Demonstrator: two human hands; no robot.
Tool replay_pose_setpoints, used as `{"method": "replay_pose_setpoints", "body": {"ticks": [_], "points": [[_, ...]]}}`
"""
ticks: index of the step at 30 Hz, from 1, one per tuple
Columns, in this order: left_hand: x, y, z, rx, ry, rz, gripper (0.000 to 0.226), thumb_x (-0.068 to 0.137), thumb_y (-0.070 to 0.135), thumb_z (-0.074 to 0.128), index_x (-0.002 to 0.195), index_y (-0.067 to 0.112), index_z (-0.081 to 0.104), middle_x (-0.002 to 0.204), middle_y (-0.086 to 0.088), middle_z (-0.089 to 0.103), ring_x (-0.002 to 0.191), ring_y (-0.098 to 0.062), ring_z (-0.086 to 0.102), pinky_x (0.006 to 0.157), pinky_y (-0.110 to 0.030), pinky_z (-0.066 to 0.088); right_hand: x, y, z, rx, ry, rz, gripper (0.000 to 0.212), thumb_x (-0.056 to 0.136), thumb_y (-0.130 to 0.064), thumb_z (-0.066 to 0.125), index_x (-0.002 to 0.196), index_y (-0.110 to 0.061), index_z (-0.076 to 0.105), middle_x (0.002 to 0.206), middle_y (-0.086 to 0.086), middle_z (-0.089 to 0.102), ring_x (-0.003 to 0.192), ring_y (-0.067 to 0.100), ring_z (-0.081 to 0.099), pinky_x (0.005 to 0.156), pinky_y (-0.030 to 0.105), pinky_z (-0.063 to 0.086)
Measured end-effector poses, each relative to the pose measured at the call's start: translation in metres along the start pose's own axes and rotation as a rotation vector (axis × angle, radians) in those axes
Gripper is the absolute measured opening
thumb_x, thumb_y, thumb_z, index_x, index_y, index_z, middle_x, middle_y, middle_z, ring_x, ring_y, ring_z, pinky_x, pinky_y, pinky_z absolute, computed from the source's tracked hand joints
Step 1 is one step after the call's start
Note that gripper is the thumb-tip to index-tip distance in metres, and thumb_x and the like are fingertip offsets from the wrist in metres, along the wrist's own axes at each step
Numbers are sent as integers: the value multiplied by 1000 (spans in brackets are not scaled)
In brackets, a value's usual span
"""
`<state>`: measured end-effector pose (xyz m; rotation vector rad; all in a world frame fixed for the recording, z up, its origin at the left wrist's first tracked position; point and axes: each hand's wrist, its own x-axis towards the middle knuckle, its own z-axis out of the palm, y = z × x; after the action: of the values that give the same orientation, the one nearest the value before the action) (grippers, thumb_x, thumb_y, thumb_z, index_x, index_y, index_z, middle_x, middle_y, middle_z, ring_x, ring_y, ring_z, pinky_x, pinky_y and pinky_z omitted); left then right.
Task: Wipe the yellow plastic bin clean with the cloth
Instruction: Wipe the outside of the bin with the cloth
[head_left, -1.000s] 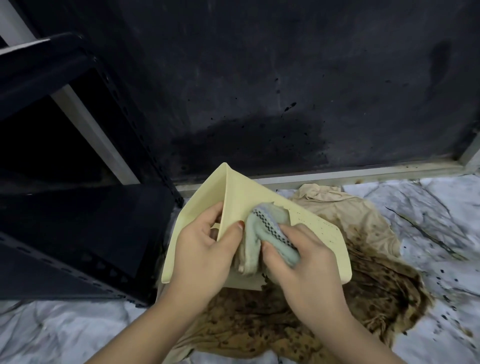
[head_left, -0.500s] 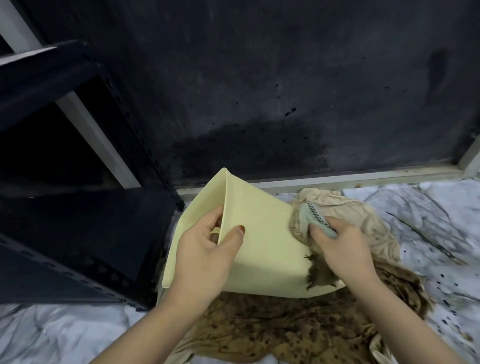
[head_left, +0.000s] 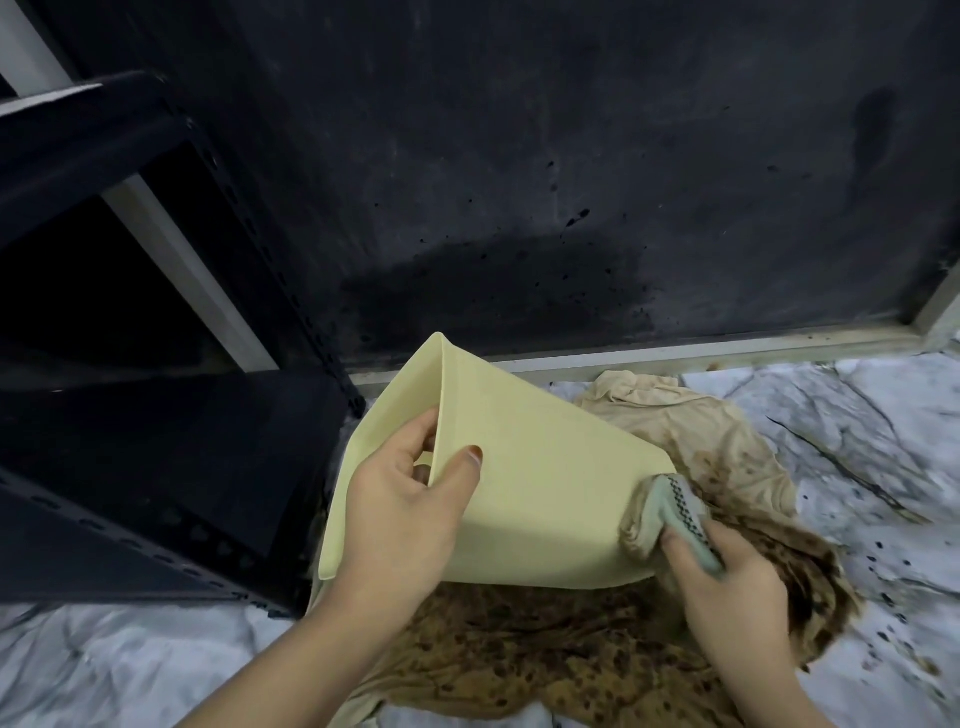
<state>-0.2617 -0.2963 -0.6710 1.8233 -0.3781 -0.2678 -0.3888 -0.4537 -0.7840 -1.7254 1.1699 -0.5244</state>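
1. Presently, the yellow plastic bin (head_left: 540, 493) sits at centre frame, tipped on its side above a stained rag (head_left: 545, 654) on the marble floor (head_left: 130, 670); the rag probably catches drips.
2. The left hand (head_left: 405, 519) pinches the bin rim, thumb on the outer wall, fingers inside. This steadies the bin against wiping pressure.
3. The right hand (head_left: 737, 587), at lower right, closes around the bunched cloth (head_left: 665, 514), pressing it against the bin's right corner, evidently the area being cleaned.
4. The outer wall appears clean; the interior is hidden.

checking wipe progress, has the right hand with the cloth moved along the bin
Yes: the right hand and cloth slid from the yellow bin face's middle to its right corner.
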Motion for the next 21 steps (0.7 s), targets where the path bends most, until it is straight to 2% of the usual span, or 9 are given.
{"method": "replay_pose_setpoints", "body": {"ticks": [3, 5, 9, 11, 14, 18, 21], "points": [[-2, 1, 2, 1, -3, 8, 30, 85, 9, 59, 103, 32, 67, 88, 17, 74, 74, -14, 70, 66, -28, 55, -25, -28, 8, 59, -44, -204, 14, 79, -17, 67, 92, -21, 66, 80, 5, 60, 72, 13, 51, 64, 22, 36], [-4, 2, 3, -3, -9, 15, 31, 85, 9, 60, 108, 29, 67, 88, 16, 75, 74, -18, 69, 65, -30, 55, -35, -49, 14, 84, -98, -366, 15, 78, -19, 66, 86, -31, 62, 77, -6, 59, 76, 7, 54, 62, 13, 38], [-13, 4, 6, 12, -40, 72, 31, 83, 8, 61, 105, 30, 68, 83, 6, 75, 77, -35, 63, 61, -40, 53, -35, -89, 20, 92, -179, -512, 9, 81, -30, 60, 89, -33, 64, 72, -9, 54, 73, 8, 53, 62, 22, 42], [-18, 6, 7, 5, -65, 100, 30, 82, 15, 65, 100, 37, 69, 85, -2, 74, 78, -43, 60, 66, -48, 53, -29, -103, 20, 104, -170, -533, 11, 80, -28, 58, 88, -32, 65, 74, -10, 57, 75, 7, 53, 64, 23, 43], [-22, 8, 9, 18, -101, 114, 34, 75, 27, 60, 98, 50, 66, 84, -7, 72, 77, -45, 60, 68, -55, 52, -18, -114, 19, 106, -139, -525, 7, 78, -30, 57, 82, -34, 62, 77, -7, 60, 74, 7, 55, 63, 25, 43], [-23, 6, 10, -3, -110, 71, 35, 72, 28, 59, 100, 48, 66, 81, -6, 73, 78, -43, 64, 69, -56, 55, -2, -105, 16, 85, -122, -462, 10, 81, -30, 57, 84, -26, 66, 71, -5, 63, 67, 10, 56, 56, 26, 39], [-22, 4, 7, -13, -100, 58, 30, 74, 26, 62, 97, 45, 67, 84, 3, 74, 78, -38, 66, 70, -52, 55, 14, -89, 13, 59, -87, -383, 9, 82, -28, 58, 86, -26, 66, 72, -7, 66, 67, 10, 59, 56, 25, 42]]}}
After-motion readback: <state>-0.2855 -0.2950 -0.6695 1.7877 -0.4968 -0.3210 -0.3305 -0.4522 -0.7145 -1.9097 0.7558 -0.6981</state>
